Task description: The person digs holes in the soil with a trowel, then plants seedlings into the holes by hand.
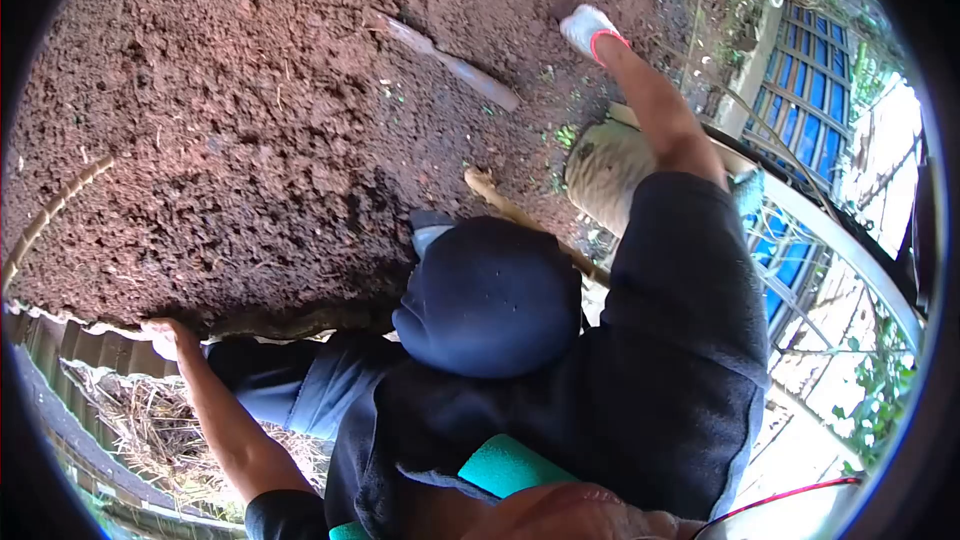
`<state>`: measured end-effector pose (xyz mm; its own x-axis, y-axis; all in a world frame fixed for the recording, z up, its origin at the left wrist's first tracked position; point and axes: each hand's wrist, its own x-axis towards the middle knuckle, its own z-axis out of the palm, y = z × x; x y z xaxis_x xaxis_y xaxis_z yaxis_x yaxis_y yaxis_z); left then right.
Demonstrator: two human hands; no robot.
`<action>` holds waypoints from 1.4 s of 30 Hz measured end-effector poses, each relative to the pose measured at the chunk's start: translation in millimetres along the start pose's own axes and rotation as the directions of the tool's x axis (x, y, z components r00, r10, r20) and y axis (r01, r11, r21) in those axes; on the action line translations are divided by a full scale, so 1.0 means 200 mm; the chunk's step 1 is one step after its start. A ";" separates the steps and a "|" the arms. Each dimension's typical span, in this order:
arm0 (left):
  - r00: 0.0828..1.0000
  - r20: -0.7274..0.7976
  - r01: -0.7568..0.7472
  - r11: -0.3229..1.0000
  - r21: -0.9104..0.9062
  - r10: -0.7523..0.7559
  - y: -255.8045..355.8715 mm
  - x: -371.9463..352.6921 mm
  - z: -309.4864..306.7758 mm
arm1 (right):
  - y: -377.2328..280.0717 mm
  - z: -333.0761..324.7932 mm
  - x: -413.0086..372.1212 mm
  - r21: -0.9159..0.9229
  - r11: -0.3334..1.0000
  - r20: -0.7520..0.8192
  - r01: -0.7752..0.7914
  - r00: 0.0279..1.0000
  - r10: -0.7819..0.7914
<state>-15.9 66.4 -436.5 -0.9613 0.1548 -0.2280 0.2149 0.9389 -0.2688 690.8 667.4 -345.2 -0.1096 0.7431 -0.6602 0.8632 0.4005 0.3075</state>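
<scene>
My right hand (587, 30), in a white glove with a red cuff, is stretched out low over the brown soil (330, 130) at the upper right. It looks closed, with its fingers curled toward a dark patch of earth; what they hold, if anything, is hidden. At the lower left, my left hand (166, 336) grips the wavy top edge of a corrugated sheet (100, 343) bordering the soil. A long, narrow hand trowel (445, 60), smeared with dirt, lies on the soil between my hands, touched by neither.
A stick (510, 208) lies beside my knee (490, 290). A pale curved pot-like object (605, 165) stands under my right arm. Dry straw (150, 420) lies beyond the sheet. A bent cane (45, 215) arches at far left. Blue panels behind slats (815, 50) are at right.
</scene>
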 end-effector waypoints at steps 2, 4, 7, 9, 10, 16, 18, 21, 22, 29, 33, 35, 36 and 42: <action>0.998 -0.011 -0.055 0.998 0.026 0.055 -0.04 0.02 0.06 | 0.11 0.03 -0.20 -0.597 0.690 0.357 0.410 0.906 -0.230; 0.996 -0.026 -0.080 0.997 0.016 0.080 -0.12 0.11 0.17 | 0.33 0.01 -0.45 -0.447 0.859 0.223 0.250 0.961 -0.164; 0.999 0.004 -0.051 0.998 0.039 0.051 0.00 0.04 0.02 | 0.30 -0.13 -0.48 -0.379 0.898 0.244 0.222 0.960 -0.135; 0.999 0.022 0.028 0.999 0.038 -0.029 0.02 0.06 0.01 | 0.23 -0.26 -0.47 -0.522 0.746 0.323 0.413 0.905 -0.276; 1.000 0.001 0.025 0.998 0.051 -0.025 -0.02 0.09 0.05 | 0.33 -0.22 -0.43 -0.431 0.874 0.166 0.225 0.972 -0.168; 1.000 -0.013 0.006 0.995 0.104 -0.005 -0.03 0.05 -0.01 | 0.69 -0.35 -0.58 -0.525 0.809 -0.078 0.264 0.932 -0.354; 0.999 0.033 0.023 0.994 0.109 -0.027 -0.11 0.15 0.08 | 0.71 -0.37 -0.58 -0.489 0.867 -0.095 0.098 0.982 -0.165; 1.000 0.011 0.025 0.983 0.181 -0.027 0.00 0.06 0.01 | 0.75 -0.38 -0.47 -0.252 0.967 -0.432 -0.046 0.899 -0.070; 1.000 0.013 0.002 0.983 0.184 -0.004 -0.05 0.09 0.02 | 0.79 -0.40 -0.44 -0.292 0.956 -0.408 0.014 0.902 -0.138; 0.953 0.247 0.127 0.972 0.197 -0.175 0.06 0.16 -0.08 | 0.69 -0.10 -0.68 -0.992 0.107 -0.108 -0.073 0.920 -0.376; 0.980 0.193 -0.001 0.967 0.254 -0.050 0.12 0.07 -0.18 | 0.85 0.01 -0.69 -0.631 0.757 0.239 0.168 0.971 -0.016; 0.987 0.088 -0.154 0.943 0.296 0.134 0.04 -0.01 -0.13 | 0.96 0.09 -0.67 -0.636 0.772 0.291 -0.008 0.924 0.250; 0.984 0.105 -0.171 0.928 0.330 0.144 0.02 0.03 -0.11 | 1.06 0.16 -0.65 -0.693 0.715 0.283 -0.090 0.879 0.384; 0.990 0.129 0.032 0.979 0.203 -0.059 0.07 0.05 -0.13 | 1.21 0.16 -0.66 -0.499 0.804 0.180 -0.323 0.869 0.461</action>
<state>-27.4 88.7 -417.9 -0.9419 0.0580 -0.3308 0.2146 0.8616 -0.4601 929.3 649.1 -204.7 0.3912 0.7340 -0.5552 0.4837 0.3493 0.8025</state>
